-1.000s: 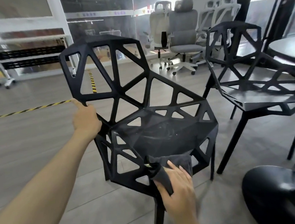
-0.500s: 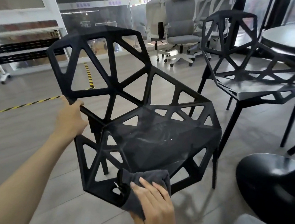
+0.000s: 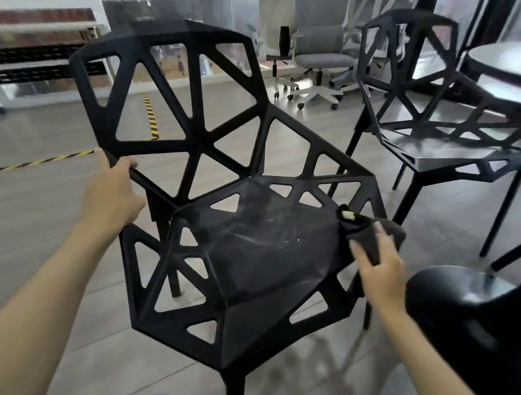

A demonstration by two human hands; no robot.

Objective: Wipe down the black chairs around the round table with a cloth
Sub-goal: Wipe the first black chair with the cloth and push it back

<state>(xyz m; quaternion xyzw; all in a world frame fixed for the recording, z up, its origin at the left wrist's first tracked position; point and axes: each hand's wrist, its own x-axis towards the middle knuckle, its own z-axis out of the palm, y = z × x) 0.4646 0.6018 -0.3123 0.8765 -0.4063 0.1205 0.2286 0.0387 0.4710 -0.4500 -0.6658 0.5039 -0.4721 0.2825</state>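
A black chair [image 3: 260, 262] with triangular cut-outs fills the middle of the head view, its seat streaked with dust. My left hand [image 3: 113, 198] grips the chair's left frame where backrest meets armrest. My right hand [image 3: 381, 268] holds a dark grey cloth [image 3: 367, 234] against the seat's right edge, fingers curled over it. A second black chair [image 3: 441, 144] of the same design stands at the right, beside the round table [image 3: 510, 65].
A glossy black rounded seat [image 3: 479, 308] sits at the lower right, close to my right arm. Grey and white office chairs [image 3: 316, 44] stand behind. Yellow-black floor tape [image 3: 149, 115] crosses the grey floor. Shelving [image 3: 26, 61] lines the back left.
My right hand has slid the cloth from the seat's front-left edge across to its right edge. The chair has turned and come closer. My left hand keeps its grip on the frame.
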